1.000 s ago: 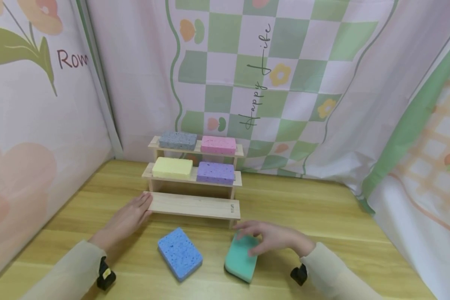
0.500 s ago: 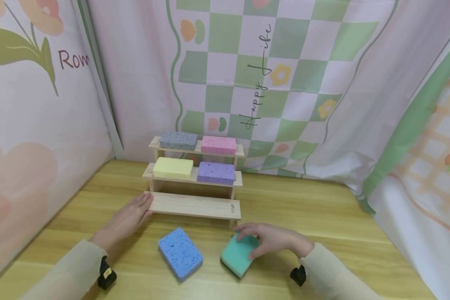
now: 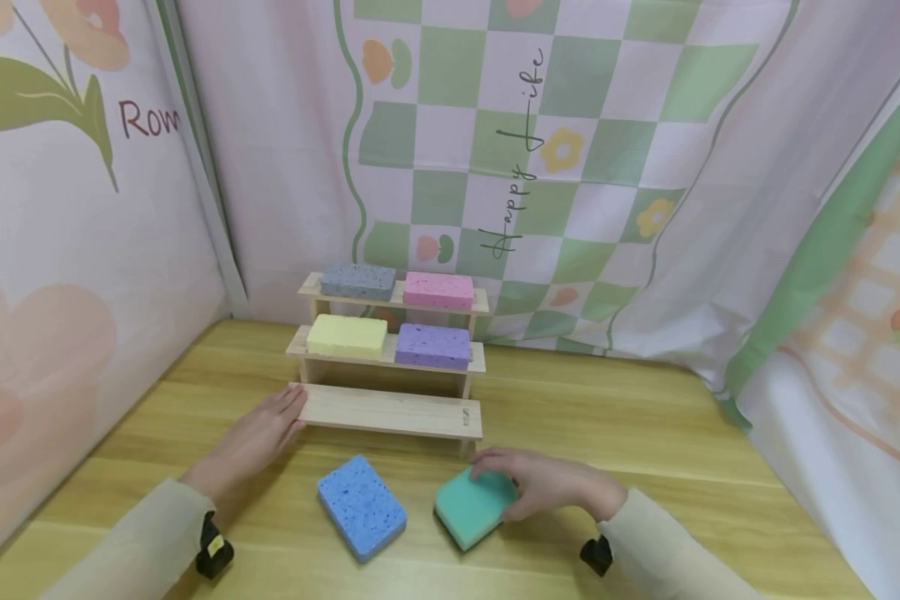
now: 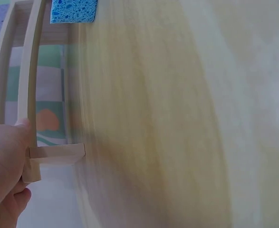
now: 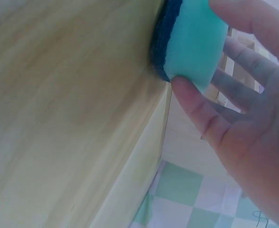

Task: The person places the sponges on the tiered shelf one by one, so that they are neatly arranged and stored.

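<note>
In the head view, my right hand holds a green sponge on the table, thumb on its near edge and fingers at its far edge. The right wrist view shows the dark scouring layer on the sponge's table side. My left hand grips the left end of the lowest board of a three-tier wooden shelf; in the left wrist view, thumb and fingers close around that board end. Between the hands lies a speckled blue sponge, set at an angle in front of the shelf.
Grey and pink sponges sit on the top tier. On the middle tier are a yellow sponge and a purple sponge. Behind the wooden table hangs a patterned curtain, with more fabric at both sides.
The green sponge has turned and slid leftward under the right hand, whose thumb and fingers have closed onto its edges. The left hand stays on the shelf end.
</note>
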Action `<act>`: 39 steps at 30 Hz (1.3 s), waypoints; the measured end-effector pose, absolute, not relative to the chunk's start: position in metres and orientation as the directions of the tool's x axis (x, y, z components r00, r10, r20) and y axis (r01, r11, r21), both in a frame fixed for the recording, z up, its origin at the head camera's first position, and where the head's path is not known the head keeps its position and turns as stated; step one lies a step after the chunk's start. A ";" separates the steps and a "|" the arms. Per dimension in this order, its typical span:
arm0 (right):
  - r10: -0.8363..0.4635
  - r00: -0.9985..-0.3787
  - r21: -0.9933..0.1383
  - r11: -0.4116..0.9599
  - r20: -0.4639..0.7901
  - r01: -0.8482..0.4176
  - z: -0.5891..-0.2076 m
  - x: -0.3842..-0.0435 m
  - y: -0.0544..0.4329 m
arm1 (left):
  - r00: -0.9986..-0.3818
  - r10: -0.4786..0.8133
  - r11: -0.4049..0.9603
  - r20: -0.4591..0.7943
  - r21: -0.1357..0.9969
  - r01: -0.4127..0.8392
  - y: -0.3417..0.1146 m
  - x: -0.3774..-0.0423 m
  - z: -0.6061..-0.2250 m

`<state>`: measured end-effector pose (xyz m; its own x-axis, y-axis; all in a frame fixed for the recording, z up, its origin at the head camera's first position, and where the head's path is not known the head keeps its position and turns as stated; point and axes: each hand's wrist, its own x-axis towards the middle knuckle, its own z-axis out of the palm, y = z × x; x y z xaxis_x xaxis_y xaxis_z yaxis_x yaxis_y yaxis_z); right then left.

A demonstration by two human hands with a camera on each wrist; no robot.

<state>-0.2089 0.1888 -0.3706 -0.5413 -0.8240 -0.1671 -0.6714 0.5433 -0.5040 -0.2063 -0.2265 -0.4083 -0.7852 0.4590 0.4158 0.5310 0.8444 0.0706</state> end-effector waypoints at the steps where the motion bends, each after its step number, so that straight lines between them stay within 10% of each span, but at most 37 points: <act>1: -0.823 -0.543 -0.504 0.545 -0.168 -0.670 -0.371 -0.209 0.189 | -0.784 0.459 0.844 0.417 0.070 0.531 -0.227 -0.207 -0.409; 39: -0.794 -0.608 -0.483 0.521 0.029 -0.704 -0.341 -0.210 0.160 | -0.811 0.441 0.859 0.385 0.082 0.506 -0.234 -0.203 -0.407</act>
<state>-0.2096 0.1604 -0.3413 -0.6077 -0.7936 0.0293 -0.7038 0.5211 -0.4828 -0.2027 -0.2344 -0.4073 -0.8109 0.4411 0.3846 0.5060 0.8586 0.0823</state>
